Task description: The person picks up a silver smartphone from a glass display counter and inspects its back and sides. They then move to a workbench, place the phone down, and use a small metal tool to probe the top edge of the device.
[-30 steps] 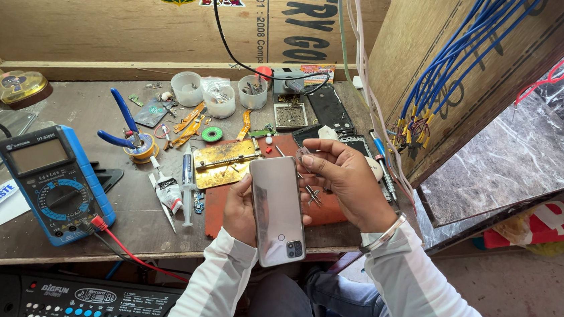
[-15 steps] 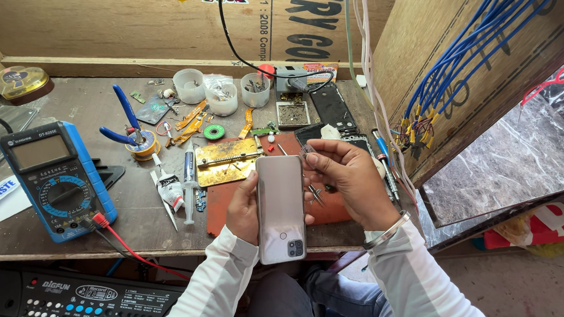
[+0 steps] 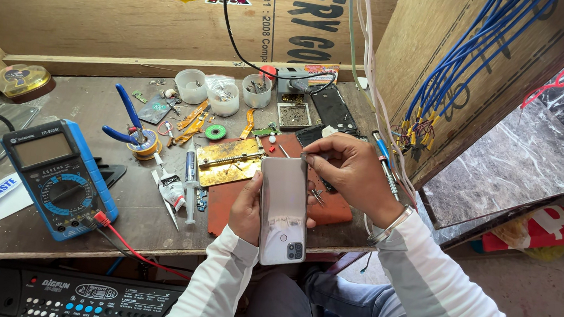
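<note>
Left hand (image 3: 246, 209) grips the smartphone (image 3: 283, 209) by its left edge, fingers closed on it — phone back-up above the red mat (image 3: 331, 209). Right hand (image 3: 354, 174) touches the phone's top right corner, fingertips pinched together on a small tool — too small to identify.

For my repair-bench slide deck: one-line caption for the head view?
Left hand holds a silver smartphone back-up while right hand works its top edge, above a cluttered workbench.

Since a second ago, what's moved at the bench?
Little has changed. The right hand still works at the top right edge of the phone, its fingers shifting slightly. The left hand keeps holding the phone back-side up. The multimeter and blue pliers lie as before.
</note>
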A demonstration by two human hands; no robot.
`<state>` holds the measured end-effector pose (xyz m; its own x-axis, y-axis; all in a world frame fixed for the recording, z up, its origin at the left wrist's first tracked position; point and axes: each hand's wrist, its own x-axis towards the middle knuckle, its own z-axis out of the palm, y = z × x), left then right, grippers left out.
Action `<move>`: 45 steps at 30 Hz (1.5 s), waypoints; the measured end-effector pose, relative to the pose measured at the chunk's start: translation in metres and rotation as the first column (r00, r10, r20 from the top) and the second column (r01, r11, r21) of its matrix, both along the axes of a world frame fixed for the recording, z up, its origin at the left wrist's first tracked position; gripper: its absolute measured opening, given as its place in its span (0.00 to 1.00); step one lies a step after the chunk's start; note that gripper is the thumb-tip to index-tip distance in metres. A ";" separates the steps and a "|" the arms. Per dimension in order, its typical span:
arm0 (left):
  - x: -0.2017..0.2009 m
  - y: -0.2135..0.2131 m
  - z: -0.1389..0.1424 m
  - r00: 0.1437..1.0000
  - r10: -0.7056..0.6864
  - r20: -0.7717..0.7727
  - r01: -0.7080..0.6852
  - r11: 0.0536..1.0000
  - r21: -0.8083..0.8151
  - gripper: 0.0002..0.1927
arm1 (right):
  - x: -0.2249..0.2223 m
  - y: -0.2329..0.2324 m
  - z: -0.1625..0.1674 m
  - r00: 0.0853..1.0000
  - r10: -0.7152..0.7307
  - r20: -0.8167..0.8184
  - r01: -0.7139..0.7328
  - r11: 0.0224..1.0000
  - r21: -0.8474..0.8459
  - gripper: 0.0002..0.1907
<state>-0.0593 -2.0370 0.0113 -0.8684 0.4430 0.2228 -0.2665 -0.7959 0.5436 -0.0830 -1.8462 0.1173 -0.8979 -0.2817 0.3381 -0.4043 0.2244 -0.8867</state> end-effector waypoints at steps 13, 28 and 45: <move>-0.003 -0.002 -0.005 0.999 -0.048 -0.018 0.049 0.997 0.054 0.36 | -0.001 0.003 0.002 0.998 -0.019 0.060 0.018 1.000 0.013 0.07; -0.002 0.000 -0.004 1.000 -0.017 -0.004 0.017 0.999 0.031 0.35 | 0.004 0.004 0.007 0.992 -0.056 0.114 0.054 0.998 0.019 0.06; 0.001 0.001 0.004 1.000 -0.001 0.020 0.001 1.000 -0.006 0.35 | 0.003 0.004 0.007 0.991 -0.058 0.125 0.055 0.998 0.026 0.06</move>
<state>-0.0581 -2.0356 0.0155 -0.8721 0.4456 0.2025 -0.2786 -0.7921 0.5431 -0.0797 -1.8422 0.1242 -0.9475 -0.2358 0.2162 -0.2765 0.2637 -0.9241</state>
